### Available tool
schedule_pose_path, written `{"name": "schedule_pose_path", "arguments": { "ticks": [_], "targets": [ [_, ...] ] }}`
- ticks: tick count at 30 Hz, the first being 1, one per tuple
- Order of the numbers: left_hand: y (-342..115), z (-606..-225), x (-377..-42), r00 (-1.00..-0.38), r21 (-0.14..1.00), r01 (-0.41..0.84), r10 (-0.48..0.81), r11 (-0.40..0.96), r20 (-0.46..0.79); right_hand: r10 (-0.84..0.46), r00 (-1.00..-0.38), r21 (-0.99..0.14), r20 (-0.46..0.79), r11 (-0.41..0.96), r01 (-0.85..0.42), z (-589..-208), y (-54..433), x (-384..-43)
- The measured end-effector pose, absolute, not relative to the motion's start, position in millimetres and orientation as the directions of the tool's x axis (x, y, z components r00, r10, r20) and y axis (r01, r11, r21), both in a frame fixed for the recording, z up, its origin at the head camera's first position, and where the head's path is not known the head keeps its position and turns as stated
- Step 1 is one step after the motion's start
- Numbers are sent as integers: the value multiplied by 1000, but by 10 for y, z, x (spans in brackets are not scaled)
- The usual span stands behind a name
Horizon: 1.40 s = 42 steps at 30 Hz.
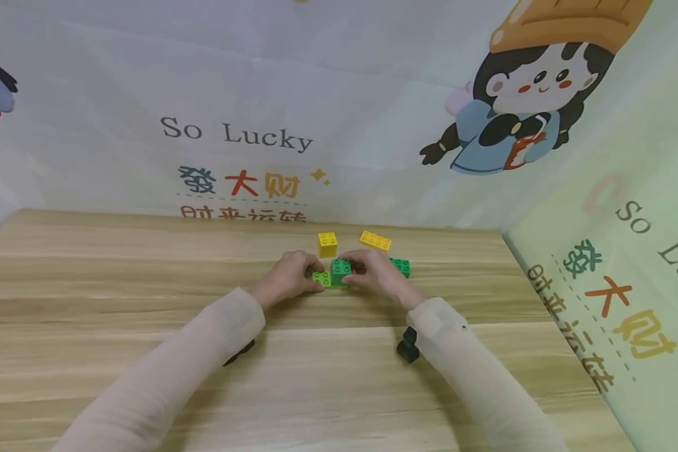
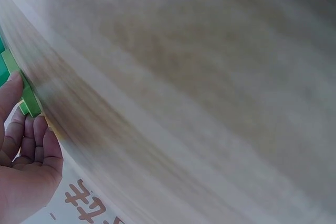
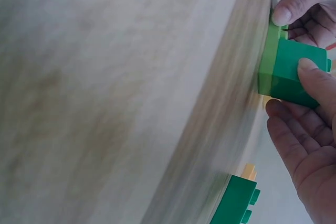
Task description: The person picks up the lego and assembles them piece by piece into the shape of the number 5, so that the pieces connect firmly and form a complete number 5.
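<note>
My left hand (image 1: 287, 276) pinches the left end of a flat light green toy building brick (image 1: 321, 278) between thumb and fingers. In the left wrist view, the thumb lies along one side of that brick (image 2: 31, 100). A taller dark green brick (image 1: 341, 270) sits on the right part of the light green one, studs upward. My right hand (image 1: 375, 276) grips this dark green brick, its thumb on the near side and its fingers behind. Seen from the right wrist, the dark green brick (image 3: 291, 69) stands flush against the light green brick (image 3: 269, 59).
A yellow block (image 1: 327, 246) stands just behind the hands, and a flat yellow-orange brick (image 1: 375, 240) lies farther right. Another dark green brick (image 1: 400, 268) is beside the right hand. A printed cloth (image 1: 248, 75) hangs behind the wooden table (image 1: 118, 276).
</note>
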State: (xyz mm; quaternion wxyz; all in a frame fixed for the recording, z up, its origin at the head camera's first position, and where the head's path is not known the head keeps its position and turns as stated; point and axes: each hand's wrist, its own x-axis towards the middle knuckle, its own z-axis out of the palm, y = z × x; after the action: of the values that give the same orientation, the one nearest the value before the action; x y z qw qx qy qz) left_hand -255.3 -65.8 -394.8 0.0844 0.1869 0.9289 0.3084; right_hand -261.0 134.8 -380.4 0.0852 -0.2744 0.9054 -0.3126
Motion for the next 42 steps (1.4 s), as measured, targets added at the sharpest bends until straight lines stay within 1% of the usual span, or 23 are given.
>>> {"name": "schedule_pose_path", "arguments": {
  "ticks": [10, 15, 18, 22, 25, 28, 31, 42],
  "targets": [
    [-645, -3958, -2548, -917, 615, 277, 395, 738, -61, -562, -827, -637, -2, 638, -432, -3792, 1355, -2596],
    [-655, -3940, -2543, -915, 602, 303, 401, 739, -32, -569, -822, -664, -2, 616, -425, -3792, 1398, -2583],
    [-656, -3941, -2529, -915, 592, 313, 403, 743, -22, -549, -835, -695, 21, 593, -407, -3799, 1479, -2575],
    [-652, -3953, -2521, -916, 590, 317, 401, 743, -13, -498, -858, -712, 130, 555, -430, -3773, 1633, -2603],
    [-655, -3956, -2523, -917, 594, 317, 398, 739, -7, -431, -883, -714, 183, 559, -421, -3750, 1766, -2625],
    [-659, -3959, -2529, -916, 598, 320, 401, 735, -2, -360, -916, -723, 174, 585, -368, -3735, 1899, -2623],
    [-658, -3967, -2535, -918, 604, 314, 397, 733, -6, -326, -929, -711, 173, 612, -347, -3749, 2019, -2627],
    [-658, -3983, -2534, -920, 602, 302, 391, 739, -20, -303, -945, -668, 120, 680, -303, -3807, 2235, -2617]
  ]
}}
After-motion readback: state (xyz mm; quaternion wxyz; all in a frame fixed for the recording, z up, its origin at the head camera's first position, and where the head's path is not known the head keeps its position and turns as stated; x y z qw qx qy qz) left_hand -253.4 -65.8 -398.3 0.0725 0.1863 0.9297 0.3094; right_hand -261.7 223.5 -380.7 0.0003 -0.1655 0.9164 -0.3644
